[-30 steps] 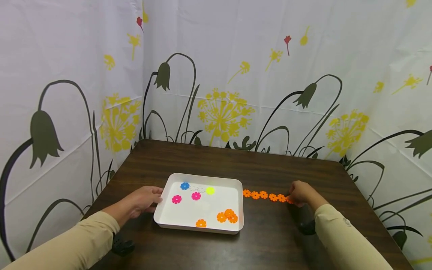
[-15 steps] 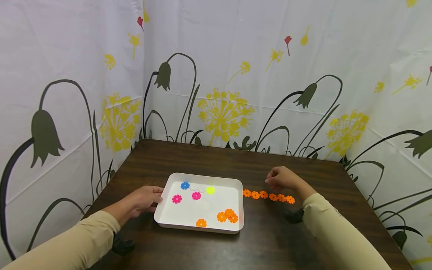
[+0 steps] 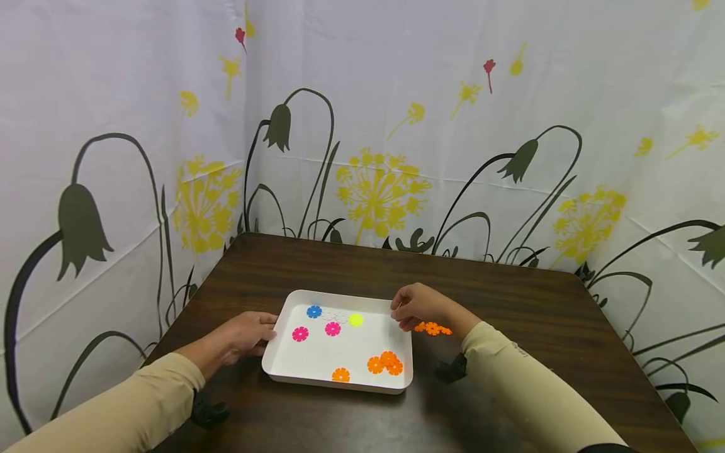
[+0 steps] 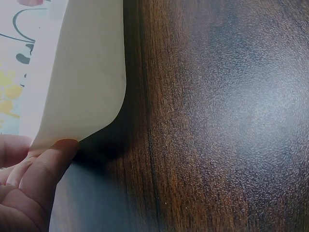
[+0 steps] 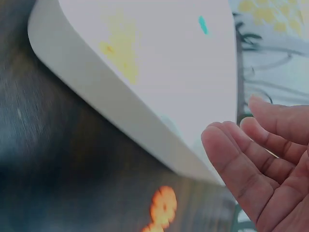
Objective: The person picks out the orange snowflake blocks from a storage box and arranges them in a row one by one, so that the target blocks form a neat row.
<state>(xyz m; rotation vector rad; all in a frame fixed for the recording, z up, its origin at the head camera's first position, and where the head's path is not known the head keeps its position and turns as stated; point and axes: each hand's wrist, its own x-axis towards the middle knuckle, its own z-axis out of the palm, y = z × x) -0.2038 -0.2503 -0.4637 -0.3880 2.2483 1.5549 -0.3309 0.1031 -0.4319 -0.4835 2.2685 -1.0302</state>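
Note:
A white tray (image 3: 317, 380) lies on the dark wooden table. My left hand (image 3: 246, 336) pinches its left wall; in the left wrist view the thumb and fingers (image 4: 53, 159) sit on either side of the rim. Over the tray's back right corner hovers my right hand (image 3: 421, 307), fingers loosely bent, with nothing seen between them. Inside the tray are flat flower-shaped discs: a blue disc (image 3: 314, 311), a pink disc (image 3: 333, 328), another pink one, a yellow disc (image 3: 355, 320), pale ones, and several orange discs (image 3: 376, 365). Orange discs (image 3: 432, 328) lie outside, partly hidden by my right hand.
The dark wooden table (image 3: 510, 390) reaches back to a white curtain (image 3: 419, 75) printed with flowers. Dark wrist devices, such as the right one (image 3: 451, 369), hang under both forearms.
My right hand has left the far right end of the orange disc row and moved left to the tray's back right corner. The left hand keeps its grip on the tray.

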